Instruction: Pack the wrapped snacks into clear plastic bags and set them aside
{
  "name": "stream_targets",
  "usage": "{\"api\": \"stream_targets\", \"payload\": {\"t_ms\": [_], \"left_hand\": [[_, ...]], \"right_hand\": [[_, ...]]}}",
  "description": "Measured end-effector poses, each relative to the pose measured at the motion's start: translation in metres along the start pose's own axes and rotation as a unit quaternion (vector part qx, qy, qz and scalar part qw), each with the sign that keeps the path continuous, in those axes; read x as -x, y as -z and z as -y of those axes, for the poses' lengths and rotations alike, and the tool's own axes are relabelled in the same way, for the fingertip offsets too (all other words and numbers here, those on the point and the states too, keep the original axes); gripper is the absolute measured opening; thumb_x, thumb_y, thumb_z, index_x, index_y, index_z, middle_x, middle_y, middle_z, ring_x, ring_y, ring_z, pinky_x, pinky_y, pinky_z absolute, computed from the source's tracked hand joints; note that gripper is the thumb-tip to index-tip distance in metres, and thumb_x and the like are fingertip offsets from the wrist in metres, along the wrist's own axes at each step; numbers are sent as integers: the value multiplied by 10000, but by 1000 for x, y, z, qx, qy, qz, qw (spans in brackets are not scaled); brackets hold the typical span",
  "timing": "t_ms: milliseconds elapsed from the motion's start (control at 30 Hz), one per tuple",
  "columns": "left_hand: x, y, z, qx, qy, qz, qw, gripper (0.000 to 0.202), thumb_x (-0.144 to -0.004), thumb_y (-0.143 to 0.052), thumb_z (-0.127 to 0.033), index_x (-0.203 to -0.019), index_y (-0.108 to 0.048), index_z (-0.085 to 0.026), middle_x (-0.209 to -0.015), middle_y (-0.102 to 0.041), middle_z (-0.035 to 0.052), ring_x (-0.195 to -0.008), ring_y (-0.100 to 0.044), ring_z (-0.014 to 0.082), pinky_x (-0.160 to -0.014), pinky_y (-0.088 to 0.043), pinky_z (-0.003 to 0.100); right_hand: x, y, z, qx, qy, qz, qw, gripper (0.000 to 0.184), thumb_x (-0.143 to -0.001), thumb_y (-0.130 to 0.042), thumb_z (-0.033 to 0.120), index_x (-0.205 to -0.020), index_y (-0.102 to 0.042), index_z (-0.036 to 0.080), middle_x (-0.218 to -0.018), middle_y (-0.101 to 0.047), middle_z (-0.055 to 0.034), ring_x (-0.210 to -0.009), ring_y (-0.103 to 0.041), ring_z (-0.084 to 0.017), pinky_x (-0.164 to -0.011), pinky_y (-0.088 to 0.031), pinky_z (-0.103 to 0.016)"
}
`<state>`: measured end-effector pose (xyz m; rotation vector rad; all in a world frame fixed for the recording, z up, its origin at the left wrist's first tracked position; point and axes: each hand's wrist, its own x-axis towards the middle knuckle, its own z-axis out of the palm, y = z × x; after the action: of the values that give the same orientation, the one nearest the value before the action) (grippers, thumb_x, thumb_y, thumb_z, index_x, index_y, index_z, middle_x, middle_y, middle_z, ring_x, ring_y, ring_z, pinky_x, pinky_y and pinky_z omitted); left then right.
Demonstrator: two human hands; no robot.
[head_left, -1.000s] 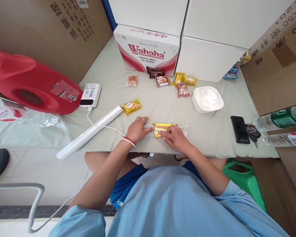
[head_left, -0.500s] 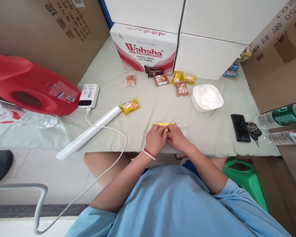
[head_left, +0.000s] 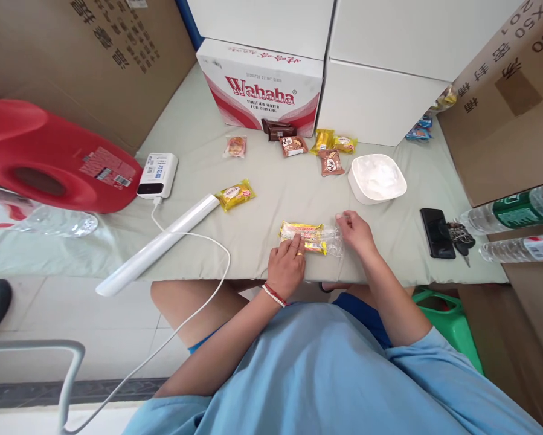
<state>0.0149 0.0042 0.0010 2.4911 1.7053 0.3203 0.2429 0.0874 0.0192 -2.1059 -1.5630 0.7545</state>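
Note:
Yellow snack packets [head_left: 315, 246] lie on the cloth-covered table in front of me, with clear plastic film [head_left: 334, 240] around them and spreading out to their right. My left hand [head_left: 286, 266] rests on top of the packets, its fingers stretched out and pressing down. At the right side, my right hand [head_left: 356, 233] pinches the film's edge between thumb and fingers. Farther left lies a long white roll [head_left: 162, 242], its upper end against another yellow packet [head_left: 235, 195].
A white bowl [head_left: 359, 188] stands beyond my right hand, near brown cake packets [head_left: 331, 163]. A white power bank [head_left: 157, 175] trails a cable [head_left: 221, 246] over the roll and table edge. At the right lie a phone [head_left: 436, 233], keys [head_left: 460, 237] and bottles [head_left: 520, 209].
My hands were together over the packets. The right hand has moved right to the film's edge, and the left has flattened out on top. More of the packets shows now.

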Motion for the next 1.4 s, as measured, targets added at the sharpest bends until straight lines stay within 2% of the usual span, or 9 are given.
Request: {"api": "stream_targets", "payload": {"t_ms": [67,167,300,433,667,800,1100,1267,1400], "left_hand": [[2,-3,-1,1,-2,-2,1000,502,-1023,-388,-238,-1491,-540,-140,-1565,-521,161,-1289,-569,313,-916,-472,460],[5,-5,-3,10,-2,-4,1000,554,-1016,-409,-253,-1556,-448,-131,-1589,-478,193,-1336,-548,315,-958,-450,466],[4,-7,-5,10,-7,3,1000,599,-1010,-400,-257,-1592,-376,-117,-1606,-441,219,-1370,-519,323,-966,-445,487],[2,-5,-6,5,-20,18,1000,569,-1008,-386,-231,-1564,-430,-117,-1616,-425,218,-1357,-521,329,-931,-457,499],[1,-8,-5,-2,-49,4,999,564,-1004,-348,-136,-1557,-432,-73,-1612,-436,213,-1375,-524,294,-1097,-390,481],[3,-13,-2,2,-34,-17,999,531,-1026,-335,-165,-1530,-483,-91,-1604,-454,187,-1443,-481,282,-1160,-346,474],[1,-11,0,2,-60,14,998,538,-1036,-299,-144,-1549,-429,-50,-1641,-384,213,-1500,-412,305,-1132,-378,512],[-1,-3,1,43,-57,14,997,456,-1010,-412,-162,-1420,-582,-59,-1538,-531,221,-1482,-428,332,-1144,-380,534],[3,6,23,174,-77,-48,981,371,-978,-498,-221,-1296,-668,-138,-1389,-666,146,-1367,-540,282,-1142,-421,460]], "right_hand": [[7,-1,5,64,21,71,995,508,-894,-643,536,-1248,-669,172,-1024,-727,-93,-892,-644,-228,-781,-454,-309],[22,0,5,102,71,129,984,292,-895,-646,432,-1041,-730,193,-901,-696,-60,-823,-616,-207,-731,-422,-284],[37,10,8,122,114,74,983,270,-969,-503,352,-994,-727,204,-951,-691,-82,-856,-617,-213,-753,-417,-284],[42,15,38,196,113,82,971,260,-995,-472,342,-1045,-702,232,-876,-736,-58,-788,-632,-218,-684,-371,-281],[30,-23,98,320,162,117,926,218,-981,-506,276,-1026,-703,194,-938,-764,-122,-811,-674,-246,-663,-337,-314],[28,-36,101,312,173,133,925,222,-995,-489,274,-1047,-695,209,-955,-768,-106,-838,-682,-241,-664,-345,-312],[29,-20,116,387,171,128,897,212,-964,-526,243,-1069,-702,192,-965,-755,-152,-886,-713,-281,-696,-414,-323],[23,-38,123,354,138,169,909,269,-1016,-431,261,-1172,-619,150,-1035,-751,-168,-950,-717,-301,-754,-459,-338],[24,-42,114,293,145,178,928,272,-1053,-362,268,-1223,-534,143,-1066,-742,-163,-972,-699,-290,-777,-457,-332]]}}
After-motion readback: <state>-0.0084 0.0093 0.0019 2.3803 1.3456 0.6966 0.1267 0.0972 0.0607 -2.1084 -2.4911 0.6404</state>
